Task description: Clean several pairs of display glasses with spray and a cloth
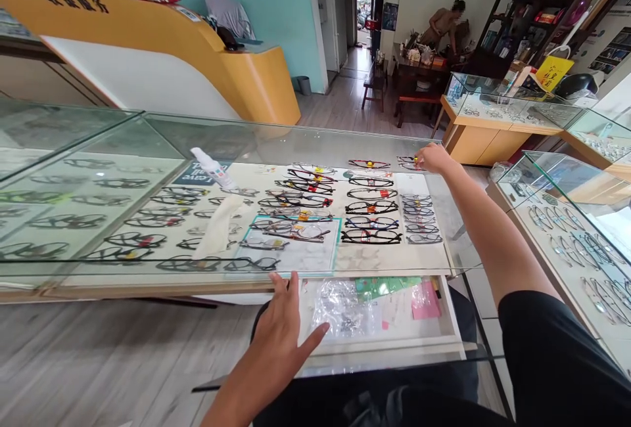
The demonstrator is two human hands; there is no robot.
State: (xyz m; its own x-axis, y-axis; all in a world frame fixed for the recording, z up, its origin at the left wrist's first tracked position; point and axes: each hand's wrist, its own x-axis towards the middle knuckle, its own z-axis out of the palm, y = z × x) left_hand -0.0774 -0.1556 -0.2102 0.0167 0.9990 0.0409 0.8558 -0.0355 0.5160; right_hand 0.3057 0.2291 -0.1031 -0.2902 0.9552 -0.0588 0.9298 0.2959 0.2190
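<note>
At the far right corner of the glass display case (276, 269), my right hand (434, 158) has its fingers closed on a pair of eyeglasses (407, 163). My fingers partly cover that frame. Closer to me, a column of eyeglasses with dark and coloured rims (371, 207) lies beside a narrow column of thinner eyeglasses (422, 220). My left hand (279, 328) is open, fingers apart, at the case's front edge left of the open drawer (453, 322). Just beyond its fingertips is a teal-edged tray (325, 263) with several eyeglasses on and around it.
A white spray bottle (213, 168) and a pale cloth (219, 226) are among eyeglasses on the left. The drawer holds clear plastic bags (340, 309) and pink paper (426, 302). More glass cases (586, 243) stand at right. A person (441, 25) bends over a far table.
</note>
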